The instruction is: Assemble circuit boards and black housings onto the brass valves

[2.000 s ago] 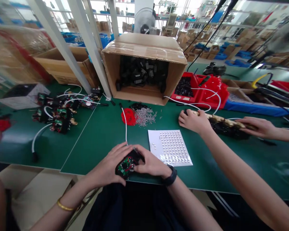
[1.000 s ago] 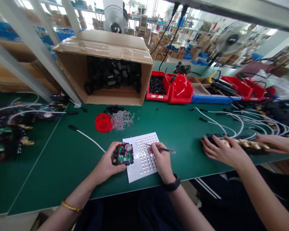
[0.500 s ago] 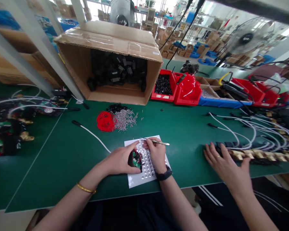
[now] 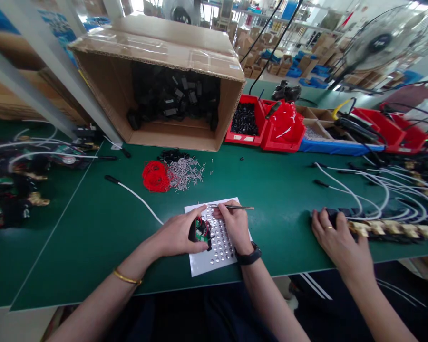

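Note:
My left hand (image 4: 180,233) is closed around a small black housing with a green circuit board (image 4: 201,231) and red and black wires inside. A white cable (image 4: 141,200) with a black plug runs along the table toward this hand. Pinched in my right hand (image 4: 235,227) is a pair of metal tweezers (image 4: 240,207), their back end pointing right and the tip partly hidden by my fingers. Both hands are over a white sheet (image 4: 197,266) that carries rows of small shiny round pieces.
Behind lie red wires (image 4: 156,175), small metal pins (image 4: 186,173) and a carton (image 4: 171,137) of black parts. Red bins (image 4: 283,141) stand at the back. At right, a co-worker's hand (image 4: 342,244) touches a row of black units with brass fittings (image 4: 392,229) and white cables.
My hands stay nearly in place, the right one slightly lower with the tweezers. The co-worker's hand has curled its fingers around a black unit. The whole view has shifted a little.

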`<state>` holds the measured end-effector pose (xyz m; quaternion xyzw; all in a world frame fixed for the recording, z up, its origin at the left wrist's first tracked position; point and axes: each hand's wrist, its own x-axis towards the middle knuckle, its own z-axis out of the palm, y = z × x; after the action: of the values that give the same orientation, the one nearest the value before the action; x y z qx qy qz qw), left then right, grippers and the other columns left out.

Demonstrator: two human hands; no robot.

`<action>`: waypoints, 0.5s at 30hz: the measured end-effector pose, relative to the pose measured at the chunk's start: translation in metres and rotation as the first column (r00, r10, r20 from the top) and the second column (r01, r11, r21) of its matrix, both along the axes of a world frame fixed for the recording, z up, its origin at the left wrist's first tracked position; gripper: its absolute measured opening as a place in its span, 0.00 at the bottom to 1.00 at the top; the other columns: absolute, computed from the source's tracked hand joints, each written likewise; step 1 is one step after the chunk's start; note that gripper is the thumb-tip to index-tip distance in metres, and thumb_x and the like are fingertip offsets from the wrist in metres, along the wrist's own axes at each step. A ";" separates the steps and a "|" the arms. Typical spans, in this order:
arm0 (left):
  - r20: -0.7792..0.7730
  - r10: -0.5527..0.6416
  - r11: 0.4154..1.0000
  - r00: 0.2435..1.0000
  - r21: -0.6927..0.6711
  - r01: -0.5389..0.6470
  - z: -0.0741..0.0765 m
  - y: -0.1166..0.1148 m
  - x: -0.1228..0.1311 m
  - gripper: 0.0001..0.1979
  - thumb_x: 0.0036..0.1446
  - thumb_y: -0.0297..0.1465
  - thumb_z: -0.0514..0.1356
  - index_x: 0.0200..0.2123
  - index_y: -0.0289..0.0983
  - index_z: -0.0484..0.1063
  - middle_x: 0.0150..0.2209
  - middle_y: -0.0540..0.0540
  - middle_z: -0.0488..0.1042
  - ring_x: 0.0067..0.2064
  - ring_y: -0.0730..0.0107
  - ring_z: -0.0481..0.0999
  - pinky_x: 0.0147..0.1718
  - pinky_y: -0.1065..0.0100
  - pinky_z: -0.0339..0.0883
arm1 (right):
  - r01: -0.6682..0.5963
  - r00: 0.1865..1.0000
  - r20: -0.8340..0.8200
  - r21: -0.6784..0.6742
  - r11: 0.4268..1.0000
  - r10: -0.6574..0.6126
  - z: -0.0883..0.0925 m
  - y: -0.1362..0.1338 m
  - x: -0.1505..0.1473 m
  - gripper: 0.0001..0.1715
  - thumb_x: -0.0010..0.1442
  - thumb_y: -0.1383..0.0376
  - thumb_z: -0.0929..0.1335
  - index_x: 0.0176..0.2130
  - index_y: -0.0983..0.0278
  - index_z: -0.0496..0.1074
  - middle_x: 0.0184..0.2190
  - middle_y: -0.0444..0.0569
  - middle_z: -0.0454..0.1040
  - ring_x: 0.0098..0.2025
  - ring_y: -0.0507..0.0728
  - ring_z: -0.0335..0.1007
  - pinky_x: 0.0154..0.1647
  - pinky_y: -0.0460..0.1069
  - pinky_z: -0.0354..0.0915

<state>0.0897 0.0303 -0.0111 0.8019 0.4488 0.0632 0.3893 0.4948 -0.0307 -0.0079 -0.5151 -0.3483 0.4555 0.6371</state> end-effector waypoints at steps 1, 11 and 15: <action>-0.001 0.003 1.000 1.000 0.002 -0.003 0.000 0.000 0.000 0.46 0.44 0.45 0.63 0.63 0.39 0.46 0.58 0.40 0.63 0.54 0.49 0.68 0.49 0.57 0.63 | 0.016 0.995 0.097 0.001 1.000 -0.016 -0.001 0.000 0.002 0.29 0.54 0.46 0.63 0.39 0.67 0.73 0.34 0.49 0.77 0.41 0.60 0.73 0.31 0.52 0.68; 0.018 0.007 1.000 1.000 0.010 -0.007 0.002 -0.001 0.001 0.45 0.45 0.42 0.62 0.63 0.39 0.46 0.58 0.40 0.64 0.54 0.51 0.68 0.50 0.58 0.63 | -0.019 0.750 0.660 0.090 0.996 -0.046 -0.007 0.000 0.017 0.35 0.61 0.46 0.52 0.40 0.64 0.75 0.37 0.52 0.77 0.51 0.64 0.68 0.40 0.58 0.67; 0.018 0.008 1.000 1.000 0.015 -0.008 0.001 -0.003 0.000 0.45 0.45 0.43 0.62 0.63 0.39 0.46 0.57 0.40 0.65 0.53 0.50 0.68 0.49 0.57 0.63 | 0.001 0.812 0.582 0.081 0.997 -0.048 -0.005 -0.002 0.012 0.29 0.59 0.47 0.58 0.39 0.64 0.75 0.37 0.48 0.77 0.50 0.65 0.67 0.39 0.57 0.68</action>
<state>0.0902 0.0271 -0.0100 0.8024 0.4479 0.0756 0.3870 0.5067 -0.0327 -0.0125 -0.6094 -0.5376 0.2535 0.5248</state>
